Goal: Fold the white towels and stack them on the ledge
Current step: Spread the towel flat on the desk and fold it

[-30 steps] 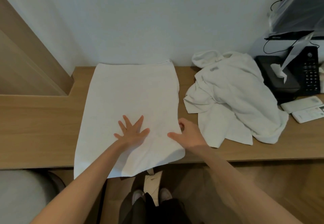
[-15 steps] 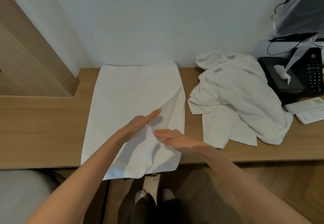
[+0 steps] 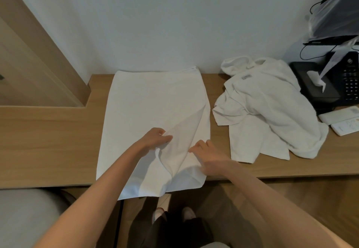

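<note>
A white towel [image 3: 147, 108] lies spread on the wooden ledge [image 3: 48, 141], its near end hanging over the front edge. My left hand [image 3: 155, 138] pinches the towel's top layer near the middle of the near half. My right hand [image 3: 207, 154] grips the same layer close to the towel's right edge. The layer is lifted into a diagonal crease running toward the right edge. A crumpled heap of white towels [image 3: 272, 112] lies to the right, apart from both hands.
A black tissue box [image 3: 310, 84] and a black telephone [image 3: 351, 80] stand at the far right, with white remotes [image 3: 342, 119] in front of them. A plastic-covered screen [image 3: 338, 15] hangs above. A wooden panel [image 3: 38, 63] rises at the left. My feet [image 3: 172, 212] show below.
My left hand went from lying flat on the towel to pinching its top layer. My right hand took hold of the layer near the right edge, and it is now lifted and creased.
</note>
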